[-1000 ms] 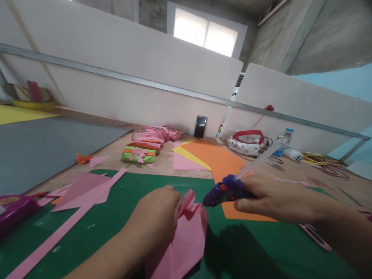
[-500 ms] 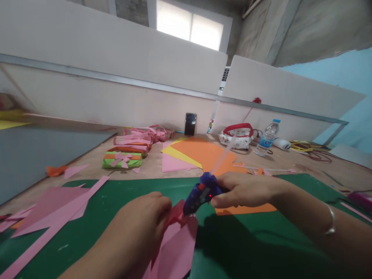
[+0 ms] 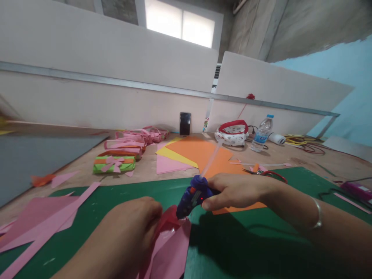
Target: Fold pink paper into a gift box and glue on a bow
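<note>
My right hand (image 3: 238, 192) is wrapped round a blue hot glue gun (image 3: 190, 197), its red light lit and a clear glue stick (image 3: 211, 159) poking out of its back end. The gun's nozzle points down at the upper edge of a folded pink paper piece (image 3: 173, 252). Closed on the left side of that piece is my left hand (image 3: 136, 223), its fingertips mostly hidden behind the knuckles. Red translucent material (image 3: 167, 223) shows inside the fold, right by the nozzle. Beneath both hands lies a green cutting mat (image 3: 232, 248).
Pink strips and sheets (image 3: 43, 221) lie at left. Behind the mat are a green-and-orange paper item (image 3: 114, 163), pink paper items (image 3: 130, 139), orange sheets (image 3: 192, 151), a phone (image 3: 185, 124), a white pouch (image 3: 231, 133), a water bottle (image 3: 262, 133) and scissors (image 3: 270, 174).
The whole view has shifted, so the scene sits slightly farther left. The glue gun stays at the pink paper's upper edge, and both hands keep their hold. The scissors now show behind my right wrist.
</note>
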`<action>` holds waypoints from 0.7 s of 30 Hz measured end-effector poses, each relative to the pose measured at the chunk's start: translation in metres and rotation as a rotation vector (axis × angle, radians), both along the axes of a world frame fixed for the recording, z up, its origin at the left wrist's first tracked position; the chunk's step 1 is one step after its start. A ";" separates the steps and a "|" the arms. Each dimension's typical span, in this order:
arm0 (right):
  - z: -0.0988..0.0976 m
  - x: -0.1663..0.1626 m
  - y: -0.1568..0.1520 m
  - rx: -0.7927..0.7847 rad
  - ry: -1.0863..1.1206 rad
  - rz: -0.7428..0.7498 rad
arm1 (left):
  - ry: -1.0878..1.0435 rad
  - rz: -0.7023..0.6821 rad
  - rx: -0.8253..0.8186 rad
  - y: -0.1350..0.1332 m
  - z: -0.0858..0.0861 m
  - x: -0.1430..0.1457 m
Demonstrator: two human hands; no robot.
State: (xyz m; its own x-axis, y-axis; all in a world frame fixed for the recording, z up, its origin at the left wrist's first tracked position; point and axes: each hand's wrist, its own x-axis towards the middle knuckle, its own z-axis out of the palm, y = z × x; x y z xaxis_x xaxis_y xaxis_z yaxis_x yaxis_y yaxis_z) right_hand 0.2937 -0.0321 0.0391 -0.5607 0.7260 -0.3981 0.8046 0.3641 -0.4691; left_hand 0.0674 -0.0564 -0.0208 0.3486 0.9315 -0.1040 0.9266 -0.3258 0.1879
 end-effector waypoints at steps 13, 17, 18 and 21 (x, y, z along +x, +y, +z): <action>0.002 -0.002 0.002 0.034 -0.036 0.035 | -0.008 -0.019 -0.016 0.000 -0.005 -0.004; 0.001 -0.005 0.004 0.033 -0.020 0.049 | -0.036 -0.010 -0.012 0.000 -0.002 -0.003; 0.001 -0.004 0.003 0.023 -0.017 0.047 | -0.038 -0.012 -0.019 0.000 -0.002 -0.003; 0.000 0.003 0.000 0.004 -0.013 0.025 | -0.027 -0.013 -0.029 -0.001 -0.004 -0.002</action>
